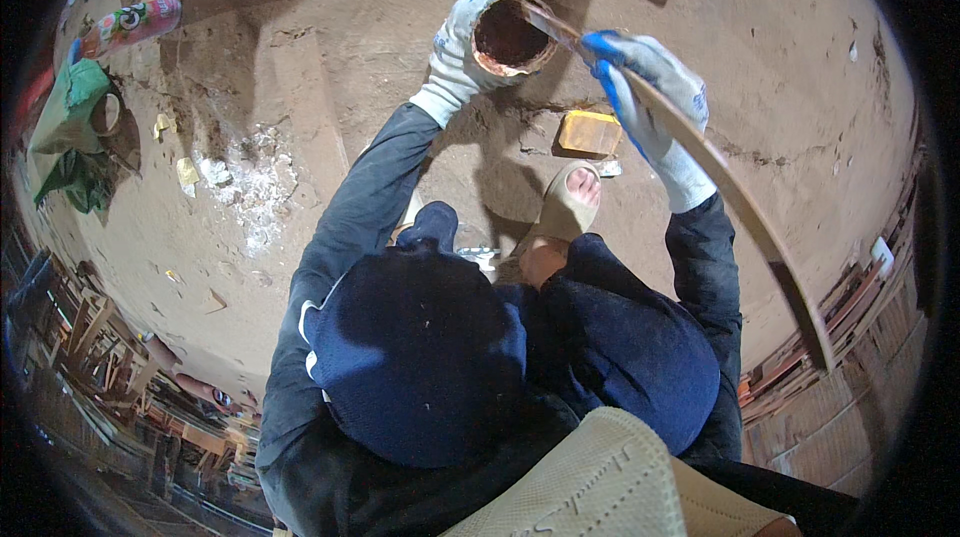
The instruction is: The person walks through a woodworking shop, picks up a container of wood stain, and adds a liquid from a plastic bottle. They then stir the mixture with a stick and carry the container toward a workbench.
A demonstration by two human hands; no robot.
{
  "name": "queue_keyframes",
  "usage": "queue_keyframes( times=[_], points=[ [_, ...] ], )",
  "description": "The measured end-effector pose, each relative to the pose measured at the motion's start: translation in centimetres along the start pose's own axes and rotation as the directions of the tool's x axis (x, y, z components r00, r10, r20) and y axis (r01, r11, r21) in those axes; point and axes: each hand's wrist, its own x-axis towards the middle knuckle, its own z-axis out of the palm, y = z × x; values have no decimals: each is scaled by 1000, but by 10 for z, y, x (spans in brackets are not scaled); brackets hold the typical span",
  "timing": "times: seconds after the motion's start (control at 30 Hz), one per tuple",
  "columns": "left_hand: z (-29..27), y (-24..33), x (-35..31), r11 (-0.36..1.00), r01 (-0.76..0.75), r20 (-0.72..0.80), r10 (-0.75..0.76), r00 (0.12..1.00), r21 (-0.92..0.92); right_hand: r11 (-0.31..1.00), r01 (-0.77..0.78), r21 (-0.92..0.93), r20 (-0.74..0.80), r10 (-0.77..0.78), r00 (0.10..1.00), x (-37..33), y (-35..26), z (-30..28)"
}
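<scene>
In a white glove with blue fingertips, my left hand grips the side of a round, open-topped can. Its inside is coated in dark reddish brown; how full it is I cannot tell. My right hand, gloved alike, is closed around a long, thin wooden strip. The tip of that strip lies over the can's mouth, at its right rim. From there the strip runs back past my right forearm, looking curved in this view. Below the can, a small yellow box lies on the floor near my sandalled foot.
White crumbs and powder are scattered on the brown floor at the left. Beyond lie a green bag and a pink-labelled bottle. Wood scraps pile up at the lower left, with more strips at the right.
</scene>
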Motion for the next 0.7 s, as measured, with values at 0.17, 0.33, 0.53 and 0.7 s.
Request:
queue_keyframes(
  times=[0.17,0.33,0.53,0.7],
  points=[
    [-6,11,12,999,-31,38,32,999,-15,998,-51,48,88,46,995,-6,-2,13],
    [-7,-2,12,998,-58,57,59,997,-8,991,123,55,234,-133,963,-17,0,21],
    [-7,1,15,1000,-27,65,28,997,-14,982,170,-84,170,-154,973,-26,2,37],
    [-8,10,27,995,-84,40,85,996,-45,1000,17,5,122,-17,992,-28,7,24]
  ],
)
